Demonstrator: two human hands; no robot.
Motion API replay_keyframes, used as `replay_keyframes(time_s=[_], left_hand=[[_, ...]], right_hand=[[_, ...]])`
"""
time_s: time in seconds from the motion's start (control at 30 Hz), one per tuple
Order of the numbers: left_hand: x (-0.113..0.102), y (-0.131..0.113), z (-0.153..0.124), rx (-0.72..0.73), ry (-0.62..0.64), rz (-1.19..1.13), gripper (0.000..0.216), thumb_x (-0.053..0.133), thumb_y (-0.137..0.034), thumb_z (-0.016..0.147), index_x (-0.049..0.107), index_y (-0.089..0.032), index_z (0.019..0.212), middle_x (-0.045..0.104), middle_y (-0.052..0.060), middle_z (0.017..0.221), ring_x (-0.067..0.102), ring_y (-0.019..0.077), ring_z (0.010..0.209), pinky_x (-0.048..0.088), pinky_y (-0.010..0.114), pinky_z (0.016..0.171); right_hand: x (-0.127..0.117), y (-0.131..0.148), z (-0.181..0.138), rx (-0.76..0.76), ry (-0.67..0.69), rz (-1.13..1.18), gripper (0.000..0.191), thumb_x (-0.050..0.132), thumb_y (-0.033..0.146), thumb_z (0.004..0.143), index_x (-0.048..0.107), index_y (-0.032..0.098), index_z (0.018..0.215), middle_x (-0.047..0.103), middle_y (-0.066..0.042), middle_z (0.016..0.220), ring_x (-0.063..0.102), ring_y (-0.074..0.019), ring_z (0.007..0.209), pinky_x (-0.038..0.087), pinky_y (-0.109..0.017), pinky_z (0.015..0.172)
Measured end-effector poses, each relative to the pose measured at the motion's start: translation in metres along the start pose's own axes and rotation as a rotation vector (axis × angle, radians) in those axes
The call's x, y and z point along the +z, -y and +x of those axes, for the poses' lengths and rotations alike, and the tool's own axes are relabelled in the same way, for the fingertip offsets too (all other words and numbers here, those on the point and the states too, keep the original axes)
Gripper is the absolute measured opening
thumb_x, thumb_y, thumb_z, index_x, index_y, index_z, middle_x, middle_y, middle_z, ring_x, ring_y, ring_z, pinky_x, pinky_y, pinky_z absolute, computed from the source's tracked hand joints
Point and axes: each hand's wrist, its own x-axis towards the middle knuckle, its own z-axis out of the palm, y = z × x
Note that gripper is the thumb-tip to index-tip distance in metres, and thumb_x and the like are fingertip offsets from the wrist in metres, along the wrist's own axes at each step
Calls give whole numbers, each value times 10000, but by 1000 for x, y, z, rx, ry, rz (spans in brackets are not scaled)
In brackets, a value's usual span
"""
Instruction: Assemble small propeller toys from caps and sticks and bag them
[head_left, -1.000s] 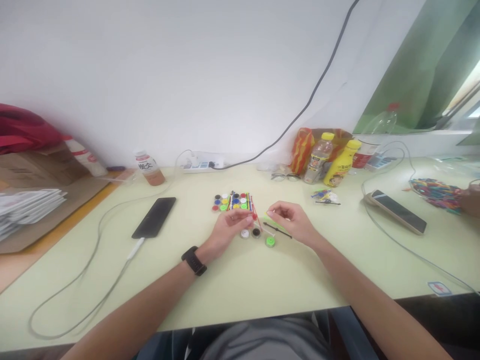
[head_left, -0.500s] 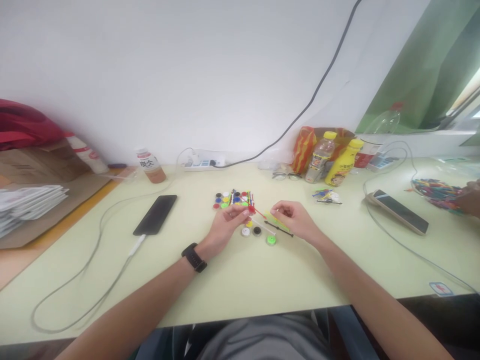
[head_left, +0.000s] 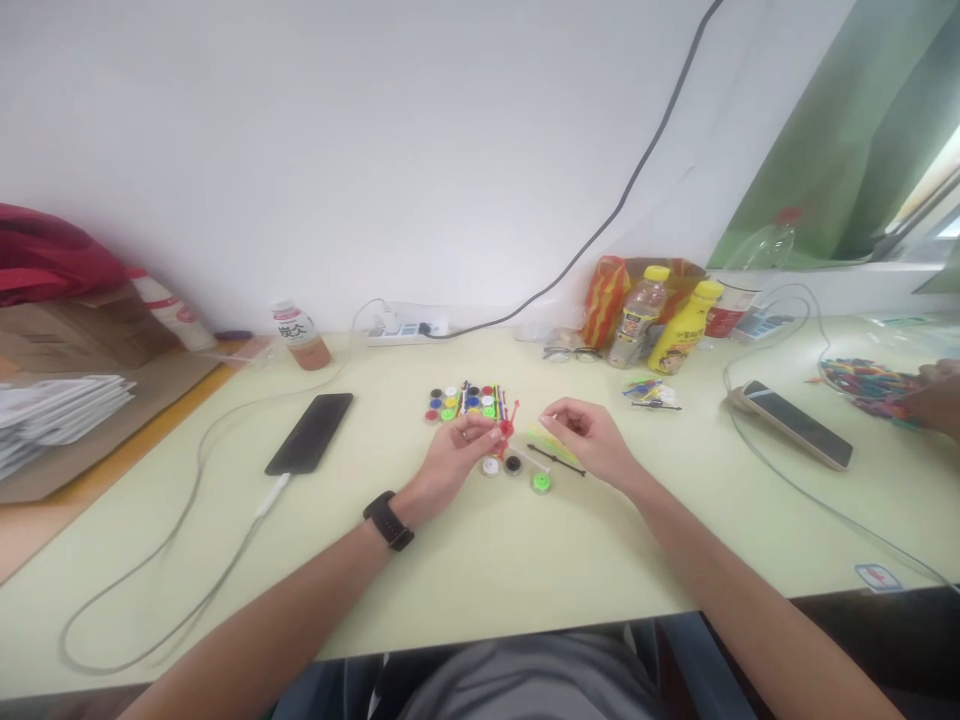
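My left hand (head_left: 459, 452), with a black watch at the wrist, pinches a red plastic piece (head_left: 507, 428) with a round middle and a thin rod sticking up. To its right, my right hand (head_left: 589, 435) is closed, thumb against finger; anything between those fingertips is too small to make out. Beneath the hands lie a black rod (head_left: 556, 459), a white rod (head_left: 536, 457) and a yellow-green strip by the right fingers. Nearer me are a green disc (head_left: 541, 483), a black disc (head_left: 513, 464) and a white disc (head_left: 490, 466). Behind are rows of coloured discs (head_left: 448, 402) and upright-laid rods (head_left: 501, 401).
A black phone (head_left: 310, 433) on a cable lies left, another phone (head_left: 799, 425) right. Bottles (head_left: 682, 328), glasses (head_left: 571, 354), a power strip (head_left: 409, 332) and a small bag of parts (head_left: 651, 393) stand or lie behind. Another person's hand (head_left: 937, 395) touches colourful strands at far right.
The red piece in my left hand has turned, its rod swinging from pointing toward my right hand to pointing upward. My right hand stays nearly in place.
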Motion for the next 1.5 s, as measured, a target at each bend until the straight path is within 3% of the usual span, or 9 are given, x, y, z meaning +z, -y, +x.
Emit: replay_keyframes(time_s=[0.2,0.4,0.6,0.8,0.97,1.1,1.2,1.37,1.5], left_hand=[[-1,0,-1,0,78,36,204,796,-365,880,754,-172,932,741,54,952,673,156,844,510,250,728],[1,1,-2,23,18,116,249,807,-390,863,764,-154,930,710,39,867,608,124,745,470,224,663],[1,0,-3,42,38,159,246,787,-387,884,760,-150,944,710,39,841,597,116,719,469,227,671],[2,1,-4,30,67,177,262,787,-395,879,752,-140,925,697,36,787,569,109,656,466,242,656],[2,4,-3,34,17,216,287,768,-429,889,762,-149,953,718,48,825,587,115,686,478,235,663],[2,5,-1,26,-90,218,308,773,-452,871,764,-154,947,732,58,834,598,130,709,491,237,658],[2,5,0,45,-148,230,307,787,-448,850,758,-150,915,725,54,799,594,135,688,497,244,642],[1,7,-1,174,-131,331,267,775,-422,862,730,-159,862,715,44,815,646,160,757,526,272,711],[-1,13,-2,251,-94,429,239,733,-407,904,728,-169,878,728,54,873,671,178,801,547,298,757]], right_hand=[[4,-2,-1,4,61,26,366,653,552,915,716,192,921,443,38,591,328,-122,536,250,-289,510],[8,4,-10,-174,-183,-90,241,605,429,979,687,204,952,430,38,598,374,-130,534,315,-289,501],[21,-4,-15,-543,2,-310,227,576,257,1006,713,269,1186,669,-64,1007,623,-159,776,524,-310,707],[25,-9,-12,-581,15,-307,203,559,216,1023,702,277,1154,692,-73,1143,688,-187,967,564,-330,829],[14,-1,-9,-515,-16,-303,172,515,211,1030,671,245,1093,718,-63,1041,674,-180,895,547,-314,776],[-24,-2,2,-405,-312,-523,142,540,254,990,670,224,1039,715,-54,954,602,-173,707,505,-327,709],[-60,-13,9,-186,-466,-814,151,570,275,934,698,214,985,718,-55,887,603,-201,721,464,-334,697],[-91,-35,7,276,-221,-1112,158,588,236,857,741,220,892,743,-82,889,665,-243,834,408,-313,661],[-96,-41,-1,380,-62,-1129,167,600,267,860,757,223,893,757,-88,911,682,-245,836,399,-306,637]])
